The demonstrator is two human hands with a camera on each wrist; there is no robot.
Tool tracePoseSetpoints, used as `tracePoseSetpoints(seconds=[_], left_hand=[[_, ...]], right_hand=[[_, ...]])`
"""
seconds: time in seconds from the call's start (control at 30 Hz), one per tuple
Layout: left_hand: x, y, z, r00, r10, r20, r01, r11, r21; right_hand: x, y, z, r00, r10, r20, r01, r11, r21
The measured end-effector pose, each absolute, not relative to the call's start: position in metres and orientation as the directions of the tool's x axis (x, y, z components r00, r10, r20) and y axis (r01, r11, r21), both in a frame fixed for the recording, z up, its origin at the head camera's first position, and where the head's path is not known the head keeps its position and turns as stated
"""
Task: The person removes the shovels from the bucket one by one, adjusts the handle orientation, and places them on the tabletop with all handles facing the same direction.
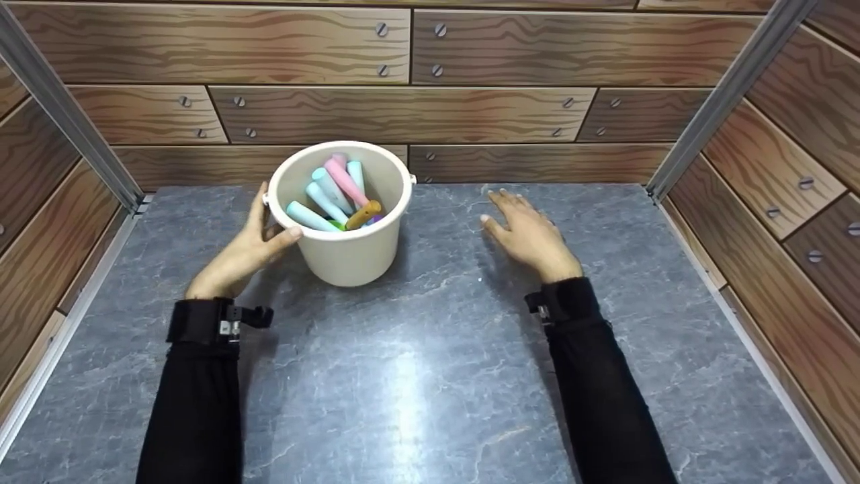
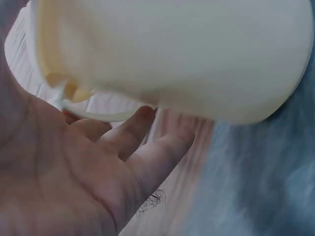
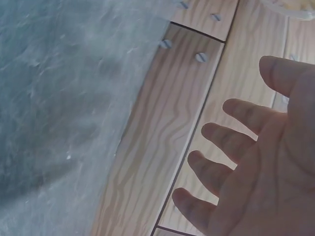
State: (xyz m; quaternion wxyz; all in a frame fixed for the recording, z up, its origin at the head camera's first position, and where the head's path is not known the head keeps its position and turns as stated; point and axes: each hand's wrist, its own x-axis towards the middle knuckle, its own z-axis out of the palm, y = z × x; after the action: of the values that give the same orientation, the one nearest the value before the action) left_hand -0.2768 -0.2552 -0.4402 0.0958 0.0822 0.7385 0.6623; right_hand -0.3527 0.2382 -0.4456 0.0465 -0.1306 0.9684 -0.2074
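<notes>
A cream bucket (image 1: 349, 259) stands on the grey surface, left of centre. Light blue (image 1: 310, 217), pink (image 1: 346, 180) and mustard (image 1: 363, 215) rounded sticks lean inside it, their lower ends mostly hidden. My left hand (image 1: 238, 252) is at the bucket's left side, thumb by the front of the rim and fingers reaching along the far side. In the left wrist view its fairly straight fingers (image 2: 162, 152) lie beside the bucket wall and the thin white bail handle (image 2: 110, 117). Well to the right of the bucket, my right hand (image 1: 531, 238) is spread over the surface, holding nothing.
Wood-plank panels with printed screws (image 1: 403, 114) close off the back and both sides. Grey metal posts (image 1: 732, 94) rise at the back corners. A marbled grey tabletop (image 1: 430, 403) spreads between the arms. Black straps (image 1: 568, 299) circle the wrists.
</notes>
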Motion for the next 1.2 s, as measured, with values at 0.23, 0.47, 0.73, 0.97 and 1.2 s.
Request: tracePoseSetpoints(seconds=[0.23,0.47,0.73,0.97,1.2], left_hand=[[-0.285,-0.233,-0.46,-0.965,0.257,-0.043,-0.069,-0.092,0.993],[-0.288,-0.227,-0.463,-0.966,0.257,-0.023,-0.052,-0.106,0.993],[-0.282,-0.223,-0.461,-0.972,0.234,-0.008,-0.041,-0.134,0.99],[-0.285,-0.215,-0.46,-0.982,0.185,-0.046,-0.068,-0.112,0.991],[-0.287,-0.211,-0.46,-0.982,0.181,-0.047,-0.071,-0.132,0.989]], right_hand=[[-0.322,0.216,-0.413,-0.952,-0.295,0.087,-0.299,0.825,-0.479],[-0.314,0.186,-0.39,-0.893,-0.39,0.225,-0.446,0.704,-0.553],[-0.314,0.148,-0.355,-0.82,-0.507,0.266,-0.568,0.663,-0.487],[-0.319,0.129,-0.334,-0.811,-0.558,0.177,-0.571,0.687,-0.45],[-0.324,0.107,-0.326,-0.783,-0.616,0.087,-0.598,0.705,-0.381]])
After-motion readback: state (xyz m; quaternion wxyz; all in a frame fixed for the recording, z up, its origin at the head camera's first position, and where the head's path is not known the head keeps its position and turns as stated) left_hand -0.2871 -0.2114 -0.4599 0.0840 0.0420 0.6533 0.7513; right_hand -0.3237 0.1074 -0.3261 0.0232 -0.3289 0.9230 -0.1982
